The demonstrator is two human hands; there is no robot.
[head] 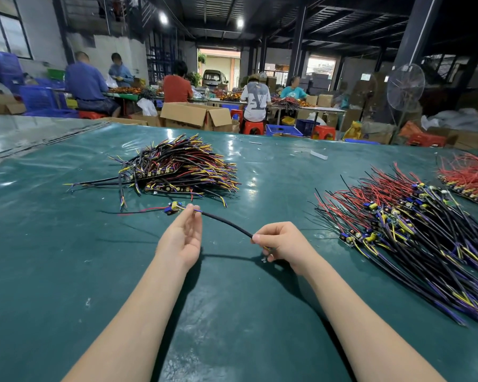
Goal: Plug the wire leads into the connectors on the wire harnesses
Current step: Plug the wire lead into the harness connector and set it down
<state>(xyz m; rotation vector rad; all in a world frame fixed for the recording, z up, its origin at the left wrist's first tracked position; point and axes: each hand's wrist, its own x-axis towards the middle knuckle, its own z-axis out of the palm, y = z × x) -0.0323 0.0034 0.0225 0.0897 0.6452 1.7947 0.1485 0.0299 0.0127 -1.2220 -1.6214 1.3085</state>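
Left hand [181,238] pinched the leads at the connector board [173,208], held just above the tabletop [66,257]. Right hand [280,241] gripped the black cable [226,224]. I judged a slack cable and a straight push best.
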